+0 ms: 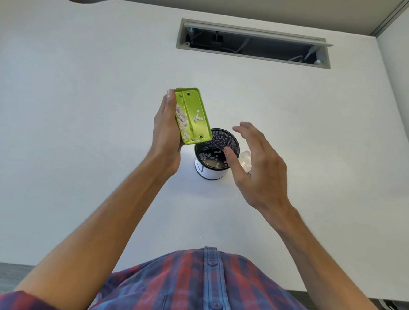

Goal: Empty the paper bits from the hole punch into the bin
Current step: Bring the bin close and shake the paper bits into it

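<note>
My left hand (167, 132) grips a lime-green hole-punch tray (194, 116), tilted with its low end over the rim of the bin. White paper bits (182, 118) lie heaped along the tray's left side, a few scattered across it. The bin (212, 172) is a small black mesh cup with a white band, standing on the white desk, with paper bits on its bottom. My right hand (254, 166) hovers beside the bin's right side, fingers spread, holding nothing.
The white desk (79, 120) spreads all around. An open cable slot (253, 43) with wires sits at the back. Something clear and crumpled (246, 159) lies behind my right hand. Two tiny paper bits (200, 237) rest near the desk's front edge.
</note>
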`<act>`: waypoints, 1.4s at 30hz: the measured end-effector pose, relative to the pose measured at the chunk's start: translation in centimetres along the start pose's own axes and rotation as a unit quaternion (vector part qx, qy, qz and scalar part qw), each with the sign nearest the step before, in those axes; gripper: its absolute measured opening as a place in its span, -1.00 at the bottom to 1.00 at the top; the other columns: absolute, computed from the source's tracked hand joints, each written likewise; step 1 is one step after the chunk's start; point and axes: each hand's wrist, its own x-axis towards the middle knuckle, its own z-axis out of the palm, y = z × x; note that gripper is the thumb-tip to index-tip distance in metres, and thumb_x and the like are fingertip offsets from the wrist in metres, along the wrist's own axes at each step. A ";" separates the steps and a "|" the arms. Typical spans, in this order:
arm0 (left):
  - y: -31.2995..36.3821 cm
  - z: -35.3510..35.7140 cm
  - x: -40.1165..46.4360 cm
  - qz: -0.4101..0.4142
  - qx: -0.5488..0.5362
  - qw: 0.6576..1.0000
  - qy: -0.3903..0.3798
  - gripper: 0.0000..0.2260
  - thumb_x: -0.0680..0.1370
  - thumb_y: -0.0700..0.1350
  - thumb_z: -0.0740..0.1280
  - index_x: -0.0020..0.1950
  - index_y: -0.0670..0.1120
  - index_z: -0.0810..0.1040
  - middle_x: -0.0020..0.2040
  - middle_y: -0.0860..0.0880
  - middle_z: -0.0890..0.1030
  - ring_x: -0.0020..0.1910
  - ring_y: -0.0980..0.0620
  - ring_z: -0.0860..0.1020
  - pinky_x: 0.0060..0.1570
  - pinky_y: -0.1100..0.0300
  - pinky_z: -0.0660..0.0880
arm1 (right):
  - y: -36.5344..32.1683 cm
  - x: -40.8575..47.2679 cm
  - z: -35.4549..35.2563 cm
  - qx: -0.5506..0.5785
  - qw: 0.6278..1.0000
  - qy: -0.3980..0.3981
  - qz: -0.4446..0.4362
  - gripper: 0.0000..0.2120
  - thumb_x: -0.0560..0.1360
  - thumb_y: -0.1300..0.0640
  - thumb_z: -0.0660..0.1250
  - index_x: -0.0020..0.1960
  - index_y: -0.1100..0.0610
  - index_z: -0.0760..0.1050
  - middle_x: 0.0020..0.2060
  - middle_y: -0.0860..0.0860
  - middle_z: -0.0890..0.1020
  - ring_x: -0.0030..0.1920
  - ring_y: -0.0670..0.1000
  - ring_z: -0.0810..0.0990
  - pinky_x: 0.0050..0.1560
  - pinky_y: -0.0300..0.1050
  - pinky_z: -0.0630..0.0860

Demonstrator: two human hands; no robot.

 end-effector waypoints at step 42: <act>-0.8 1.5 0.9 0.086 0.102 0.963 -0.233 -0.72 0.70 0.04 0.10 0.24 0.00 0.55 0.18 -0.07 0.60 0.11 -0.01 0.57 0.15 0.00 0.52 | -0.8 2.3 1.0 -0.094 0.991 -0.048 -0.084 -0.46 0.60 -0.01 0.17 0.56 0.01 0.21 0.60 0.16 0.05 0.57 0.13 0.13 0.44 0.16 0.27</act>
